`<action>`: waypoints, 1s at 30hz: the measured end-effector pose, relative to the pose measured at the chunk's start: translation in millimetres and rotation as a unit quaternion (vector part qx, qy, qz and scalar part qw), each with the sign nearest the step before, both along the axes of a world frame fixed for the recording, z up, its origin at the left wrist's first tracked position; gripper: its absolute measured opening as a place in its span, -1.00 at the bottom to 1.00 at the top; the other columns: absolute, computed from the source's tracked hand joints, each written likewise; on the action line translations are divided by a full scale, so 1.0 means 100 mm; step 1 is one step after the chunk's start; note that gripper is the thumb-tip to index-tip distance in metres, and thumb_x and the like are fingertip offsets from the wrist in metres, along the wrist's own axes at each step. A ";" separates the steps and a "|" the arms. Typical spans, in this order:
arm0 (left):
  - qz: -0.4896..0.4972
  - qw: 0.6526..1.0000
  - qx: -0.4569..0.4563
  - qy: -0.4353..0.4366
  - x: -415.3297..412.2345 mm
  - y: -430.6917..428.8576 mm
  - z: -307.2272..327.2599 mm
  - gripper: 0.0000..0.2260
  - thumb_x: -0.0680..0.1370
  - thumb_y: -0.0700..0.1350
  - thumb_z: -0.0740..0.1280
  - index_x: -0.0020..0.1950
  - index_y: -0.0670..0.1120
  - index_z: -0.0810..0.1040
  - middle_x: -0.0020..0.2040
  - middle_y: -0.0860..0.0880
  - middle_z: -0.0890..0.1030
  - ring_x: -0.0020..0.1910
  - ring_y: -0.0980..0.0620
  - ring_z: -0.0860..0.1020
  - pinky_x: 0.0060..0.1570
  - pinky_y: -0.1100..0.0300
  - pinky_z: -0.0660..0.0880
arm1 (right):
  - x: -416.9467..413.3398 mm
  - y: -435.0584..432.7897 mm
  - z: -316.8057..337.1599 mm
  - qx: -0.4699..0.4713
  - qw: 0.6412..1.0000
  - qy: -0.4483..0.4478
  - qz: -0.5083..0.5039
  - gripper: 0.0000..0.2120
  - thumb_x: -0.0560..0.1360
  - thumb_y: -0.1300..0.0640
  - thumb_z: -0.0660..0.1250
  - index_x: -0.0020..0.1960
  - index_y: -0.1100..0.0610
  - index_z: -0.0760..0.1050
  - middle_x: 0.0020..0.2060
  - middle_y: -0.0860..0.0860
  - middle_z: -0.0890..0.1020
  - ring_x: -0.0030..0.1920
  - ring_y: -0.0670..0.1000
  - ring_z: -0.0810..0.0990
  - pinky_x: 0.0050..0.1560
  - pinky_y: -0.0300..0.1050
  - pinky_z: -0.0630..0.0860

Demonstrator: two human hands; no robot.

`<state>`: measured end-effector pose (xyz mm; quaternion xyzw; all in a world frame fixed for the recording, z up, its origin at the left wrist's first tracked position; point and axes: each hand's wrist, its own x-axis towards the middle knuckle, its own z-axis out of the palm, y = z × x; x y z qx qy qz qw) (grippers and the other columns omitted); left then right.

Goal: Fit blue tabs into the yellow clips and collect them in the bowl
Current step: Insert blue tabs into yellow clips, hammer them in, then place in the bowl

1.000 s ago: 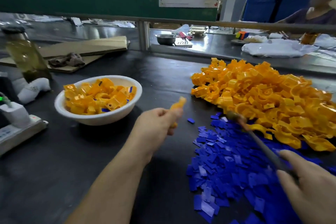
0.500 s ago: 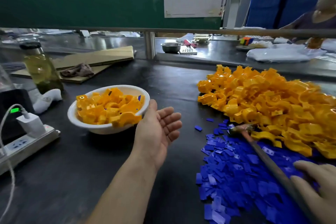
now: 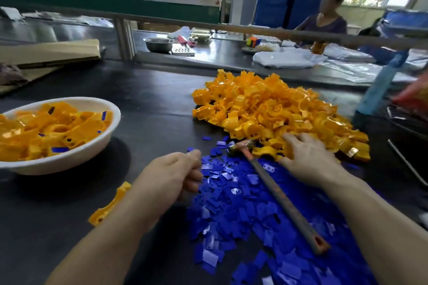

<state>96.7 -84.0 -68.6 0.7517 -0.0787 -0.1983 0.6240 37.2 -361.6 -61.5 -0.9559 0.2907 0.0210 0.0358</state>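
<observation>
1. Small flat blue plastic tabs (image 3: pixel 243 210) lie heaped nearest, with a wooden-handled hammer (image 3: pixel 278 194) lying across them.
2. The left hand (image 3: pixel 171 176) is at the heap's left edge with its fingers curled; I cannot tell if it pinches a tab.
3. The right hand (image 3: pixel 310 159) rests with straightish fingers on the piled yellow plastic clips (image 3: pixel 266 104).
4. A round white bowl (image 3: pixel 111 127) at left holds fitted clips.

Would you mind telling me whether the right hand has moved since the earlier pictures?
Yes. The right hand has left the hammer handle and moved forward onto the near edge of the yellow clip pile.
</observation>
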 end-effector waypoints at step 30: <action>0.104 0.876 0.423 -0.206 0.20 0.57 0.06 -0.93 0.49 -0.03 0.33 -0.11 0.05 0.61 -0.19 0.07 0.65 -0.17 0.06 0.61 -0.19 0.12 0.59 | -0.99 0.23 -0.23 0.241 0.901 -0.357 -0.059 -0.83 0.44 -0.21 0.21 0.02 -0.38 0.44 -0.36 -0.09 0.60 -0.41 -0.01 0.61 -0.44 -0.14 0.60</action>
